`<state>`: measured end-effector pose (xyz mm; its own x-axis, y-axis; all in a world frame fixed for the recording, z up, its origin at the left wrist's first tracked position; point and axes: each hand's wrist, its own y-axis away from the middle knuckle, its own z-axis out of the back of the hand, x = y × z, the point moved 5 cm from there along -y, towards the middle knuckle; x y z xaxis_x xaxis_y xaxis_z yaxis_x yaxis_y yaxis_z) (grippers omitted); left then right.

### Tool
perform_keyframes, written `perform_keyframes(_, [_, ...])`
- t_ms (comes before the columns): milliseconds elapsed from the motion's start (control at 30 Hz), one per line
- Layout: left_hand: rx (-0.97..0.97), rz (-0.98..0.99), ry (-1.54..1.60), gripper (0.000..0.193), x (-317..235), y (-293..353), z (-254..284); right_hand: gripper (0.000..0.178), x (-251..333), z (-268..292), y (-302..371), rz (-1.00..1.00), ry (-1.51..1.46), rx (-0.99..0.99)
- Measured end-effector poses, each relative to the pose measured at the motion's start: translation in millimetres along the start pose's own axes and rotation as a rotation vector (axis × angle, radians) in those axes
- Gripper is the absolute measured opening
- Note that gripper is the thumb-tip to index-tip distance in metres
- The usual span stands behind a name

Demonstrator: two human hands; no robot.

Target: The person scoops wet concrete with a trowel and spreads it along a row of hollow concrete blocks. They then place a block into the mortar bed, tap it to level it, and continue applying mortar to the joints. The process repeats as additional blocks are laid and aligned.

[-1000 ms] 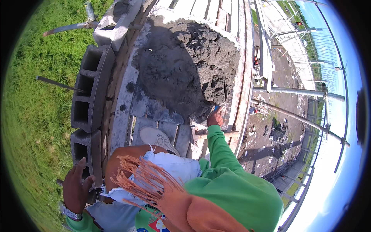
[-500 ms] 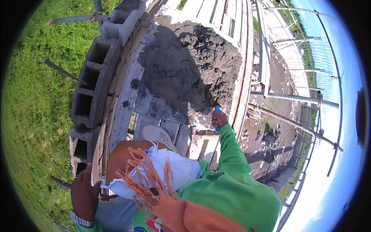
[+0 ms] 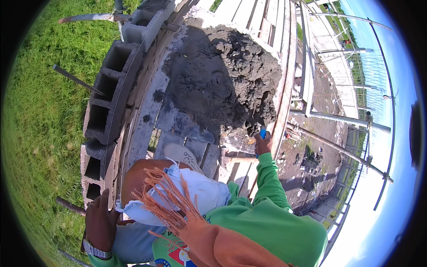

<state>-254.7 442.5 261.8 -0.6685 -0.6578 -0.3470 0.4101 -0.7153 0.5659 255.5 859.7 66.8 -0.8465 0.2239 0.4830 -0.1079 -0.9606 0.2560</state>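
A big heap of dark grey mortar (image 3: 222, 80) lies on wooden scaffold planks (image 3: 178, 120). My right hand (image 3: 263, 144), in a green sleeve, grips the blue handle of a trowel (image 3: 262, 132) whose blade is pushed into the heap's near edge and is mostly hidden. My left hand (image 3: 101, 220), with a wristwatch, rests flat with spread fingers on the top of a grey hollow-block wall (image 3: 106, 111) at lower left. My bent knee in frayed denim shorts and a pale shoe (image 3: 182, 153) sit between the two hands.
The hollow-block wall curves up the left side with steel rebars (image 3: 73, 79) sticking out, and grass lies far below to the left. On the right, scaffold poles (image 3: 338, 120) and a drop to a dirt construction yard.
The view has shifted closer to the mortar heap. My right hand has pushed the trowel forward into the heap's edge. My left hand has stayed on the block wall.
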Motion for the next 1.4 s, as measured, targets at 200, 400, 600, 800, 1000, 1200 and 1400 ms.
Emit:
perform_keyframes(200, [-0.032, -0.157, -0.028, 0.064, -20.7, -17.1, 8.7, 0.071, 0.6, -63.8, 37.4, -0.033, 0.579, -0.120])
perform_keyframes(400, [0.157, -0.218, -0.008, 0.073, -29.5, -15.2, 5.1, 0.067, -54.2, 1.6, 44.8, -0.114, 0.544, -0.216])
perform_keyframes(600, [0.015, -0.215, -0.044, 0.067, -25.9, -11.1, 16.1, 0.023, -132.0, -18.0, 32.6, -0.511, -0.142, 0.157])
perform_keyframes(800, [0.049, -0.191, -0.058, 0.068, -19.2, -9.3, 14.8, 0.017, -39.4, -66.0, -39.1, -0.368, -0.612, 0.427])
perform_keyframes(1000, [0.060, -0.197, -0.075, 0.067, -25.9, -8.5, 13.5, 0.016, -13.0, -47.9, -24.9, -0.336, -0.823, 0.604])
perform_keyframes(1200, [0.068, -0.181, -0.111, 0.066, -33.5, -11.2, 15.8, 0.012, -11.9, -33.9, -6.2, -0.352, -1.035, 0.758])
perform_keyframes(1400, [0.016, -0.179, -0.101, 0.062, -18.8, 1.7, 9.6, 0.014, 18.7, -17.9, 28.6, -0.309, -1.011, 0.586])
